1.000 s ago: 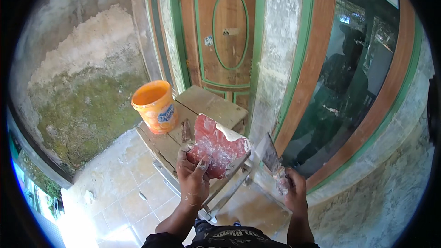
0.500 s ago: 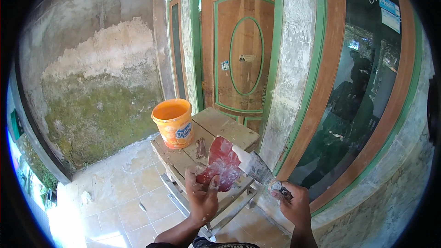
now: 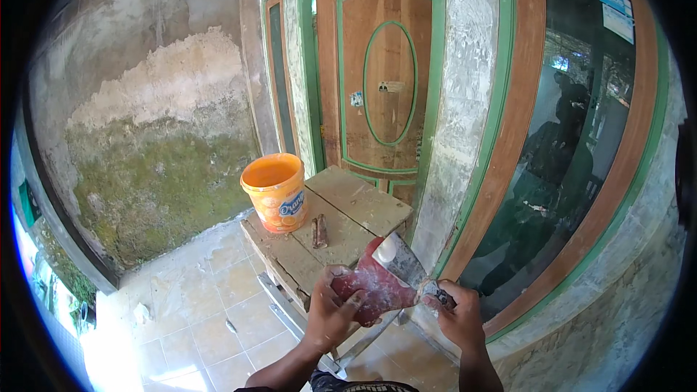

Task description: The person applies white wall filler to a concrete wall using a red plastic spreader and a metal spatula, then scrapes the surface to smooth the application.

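My left hand grips a curved red plastic sheet smeared with white, its thumb on the upper face. In my right hand is a putty knife, held by its handle. The blade lies against the red sheet's edge, pointing up and away to the left. A lump of white putty sits where the blade and the sheet's far corner meet. Both hands are over the near right side of a wooden table.
An orange bucket stands at the table's left, with a small brown object beside it. Behind are a wooden door and a mossy wall. A dark glass pane is close on the right, above a tiled floor.
The red sheet has turned and shifted right, under the knife. The blade has tilted more upright, and the putty is now by the sheet's far corner. Both hands have come closer together.
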Motion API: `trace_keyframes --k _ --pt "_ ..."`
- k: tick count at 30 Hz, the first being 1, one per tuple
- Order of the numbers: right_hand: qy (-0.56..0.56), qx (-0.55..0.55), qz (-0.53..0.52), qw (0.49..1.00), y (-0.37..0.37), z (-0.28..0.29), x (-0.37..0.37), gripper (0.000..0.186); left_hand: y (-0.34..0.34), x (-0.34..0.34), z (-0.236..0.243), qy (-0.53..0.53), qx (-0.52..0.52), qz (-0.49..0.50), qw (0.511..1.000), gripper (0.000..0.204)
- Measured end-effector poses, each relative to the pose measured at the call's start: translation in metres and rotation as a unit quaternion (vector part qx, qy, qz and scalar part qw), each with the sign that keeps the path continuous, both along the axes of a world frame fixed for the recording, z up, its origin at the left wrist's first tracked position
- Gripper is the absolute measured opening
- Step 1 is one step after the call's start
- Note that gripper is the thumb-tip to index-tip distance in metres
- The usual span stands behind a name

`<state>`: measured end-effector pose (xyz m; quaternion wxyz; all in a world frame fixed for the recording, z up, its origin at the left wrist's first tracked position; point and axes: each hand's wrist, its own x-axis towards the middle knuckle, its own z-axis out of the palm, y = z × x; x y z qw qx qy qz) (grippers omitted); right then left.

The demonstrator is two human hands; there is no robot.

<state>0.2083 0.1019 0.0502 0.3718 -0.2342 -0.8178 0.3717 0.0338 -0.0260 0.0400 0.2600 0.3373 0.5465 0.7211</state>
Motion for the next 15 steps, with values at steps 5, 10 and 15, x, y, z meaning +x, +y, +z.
trace_keyframes --k 5,10,15 --pt "0.041 -0.016 -0.004 0.999 0.004 -0.009 -0.005 0.018 -0.005 -0.015 -0.018 -0.279 0.029 -0.123 0.952 0.032" --pt "0.182 0.169 -0.011 0.969 0.023 -0.034 -0.026 0.023 -0.005 -0.022 -0.035 -0.349 0.025 -0.202 0.915 0.031" --pt "0.15 0.204 -0.041 0.967 0.031 -0.063 -0.026 0.031 0.002 -0.021 -0.027 -0.336 0.028 -0.22 0.916 0.034"
